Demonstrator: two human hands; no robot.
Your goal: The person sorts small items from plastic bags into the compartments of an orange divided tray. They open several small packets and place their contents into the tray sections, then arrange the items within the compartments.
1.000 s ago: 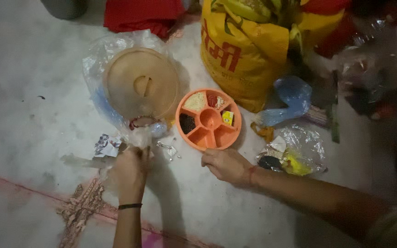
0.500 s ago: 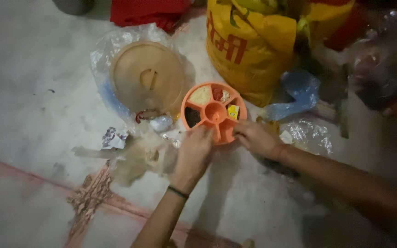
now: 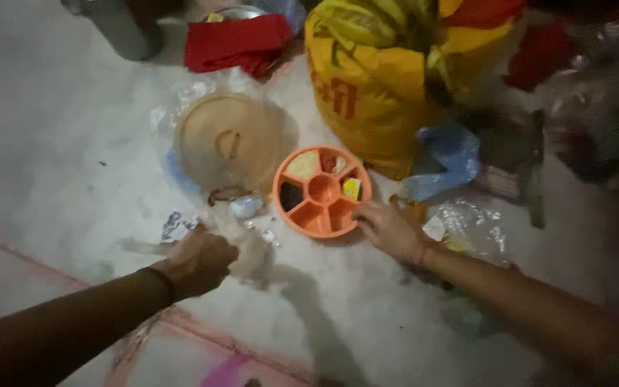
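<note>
Down on the pale floor, the right hand rests against the near right rim of the orange divided tray, fingers curled narrow at the edge; whether they pinch the rim or only touch it cannot be told. The left hand is closed into a loose fist around a crumpled clear plastic wrapper, well apart from the tray and to the left of the right hand's grip.

The tray looks like stiff moulded plastic, light, with a round centre cup and wedge compartments, some holding small heaps of coloured powder or grains and one a small yellow packet. Being open-topped and loosely filled, it would probably spill if tilted, so the rim at two opposite sides seems the safest hold. The wrapper is thin, soft and slippery, and likely to crush or slide within a fist.

Beyond the right hand's grip, close behind the tray, stands a large yellow sack, with a blue plastic bag at its foot. Left of the tray lies a round tan lid on clear plastic. A red cloth lies farther off. Just right of the right wrist sits a clear bag of small items. The sack and lid crowd the tray's far side.
</note>
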